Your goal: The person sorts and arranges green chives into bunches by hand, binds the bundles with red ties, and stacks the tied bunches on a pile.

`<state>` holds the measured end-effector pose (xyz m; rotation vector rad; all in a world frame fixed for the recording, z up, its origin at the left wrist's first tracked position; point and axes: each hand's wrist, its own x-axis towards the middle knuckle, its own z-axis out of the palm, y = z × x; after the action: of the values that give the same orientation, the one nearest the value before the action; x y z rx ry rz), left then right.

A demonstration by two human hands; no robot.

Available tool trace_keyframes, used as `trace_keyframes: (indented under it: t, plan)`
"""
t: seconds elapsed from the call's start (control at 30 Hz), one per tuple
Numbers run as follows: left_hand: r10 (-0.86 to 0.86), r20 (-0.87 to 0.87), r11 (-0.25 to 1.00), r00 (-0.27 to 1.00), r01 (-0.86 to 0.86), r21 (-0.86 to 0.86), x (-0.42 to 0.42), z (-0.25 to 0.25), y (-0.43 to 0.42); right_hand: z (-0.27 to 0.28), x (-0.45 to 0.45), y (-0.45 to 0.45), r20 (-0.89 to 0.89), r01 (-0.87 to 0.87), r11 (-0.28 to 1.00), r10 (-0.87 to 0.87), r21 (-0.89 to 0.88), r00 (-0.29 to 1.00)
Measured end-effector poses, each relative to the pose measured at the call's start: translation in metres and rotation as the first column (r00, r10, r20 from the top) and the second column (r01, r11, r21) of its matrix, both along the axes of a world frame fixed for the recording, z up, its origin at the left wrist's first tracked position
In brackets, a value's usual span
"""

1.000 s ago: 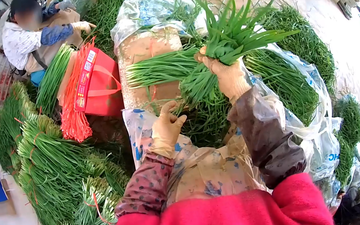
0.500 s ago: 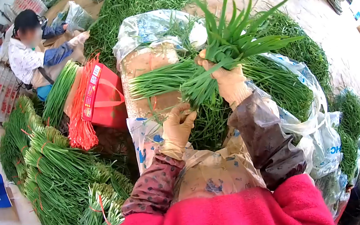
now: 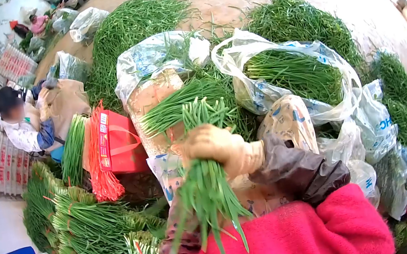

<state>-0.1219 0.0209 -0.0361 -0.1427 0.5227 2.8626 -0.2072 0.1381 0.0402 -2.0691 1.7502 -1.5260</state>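
The bunch of green stalks [image 3: 204, 180] is in the air, in front of the chest of the person, near the middle of the view. Its pale ends point up and away from the body, and its long leaves hang down over the pink sweater [image 3: 297, 235]. The right hand [image 3: 218, 151], which wears a pale glove, is closed around the bunch, with the fingers pressed together on the stalks. The left hand cannot be seen; of this arm there is only a part of the dotted sleeve [image 3: 184, 242] behind the leaves, so I cannot tell how its fingers are.

Just beyond the raised bunch, more loose stalks [image 3: 174, 113] lie across a narrow bench [image 3: 137, 103], with their pale ends to the left. At the far end of the bench is a clear plastic bag [image 3: 136, 63]. To the right, an open plastic bag [image 3: 238, 75] has long green leaves [image 3: 297, 76] inside.

At the left side of the bench stands a red bag [image 3: 130, 158], and beside it hang red strips [image 3: 105, 181]. Nearer, at the left, is a pile of tied bunches [image 3: 93, 226]. Another person [image 3: 25, 124] sits farther away, at the upper left.
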Motion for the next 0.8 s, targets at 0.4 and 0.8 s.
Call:
trace_keyframes:
  t: [0.4,0.8]
  plan:
    - [0.019,0.174,0.978,0.985,-0.055,0.201,0.021,-0.031,-0.026,-0.012,0.003,0.055,0.878,-0.552,0.832,0.222,0.057,0.425]
    - [-0.291,0.085,0.859,0.953,0.299,-0.415,0.063,0.028,-0.042,-0.086,-0.004,0.001,0.873,-0.153,0.892,0.361,-0.426,-0.328]
